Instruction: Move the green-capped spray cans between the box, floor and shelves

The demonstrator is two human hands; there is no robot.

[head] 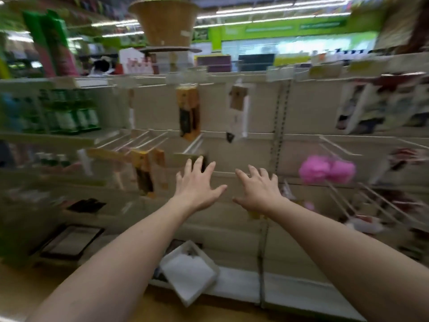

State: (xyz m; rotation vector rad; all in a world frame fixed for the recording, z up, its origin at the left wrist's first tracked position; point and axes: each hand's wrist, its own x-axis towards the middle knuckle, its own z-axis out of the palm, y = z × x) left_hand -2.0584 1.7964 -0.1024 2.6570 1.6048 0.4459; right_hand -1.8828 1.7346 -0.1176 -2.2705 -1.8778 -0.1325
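In the head view the whole picture is blurred. Both bare arms are stretched forward toward a beige store shelving wall (232,112) with white wire hooks. The left hand (197,183) has its fingers straight and spread apart, holding nothing; its fingertips lie over a small dark hanging package (204,161) on a hook — if they touch it, I cannot tell. The right hand (260,190) is just beside the left one, also with fingers spread and relaxed, holding nothing, in front of the bare back panel.

Left of the left hand hangs a yellow and black carded package (145,173), and a similar yellow and black package (188,110) hangs higher, next to a white and brown carded package (239,110). Right of the right hand, well apart, hang pink mesh bath sponges (327,169). Below the arms, a flat white box (189,273) lies tilted on the white bottom shelf (290,289). On top of the wall stands a woven brown basket (164,22).
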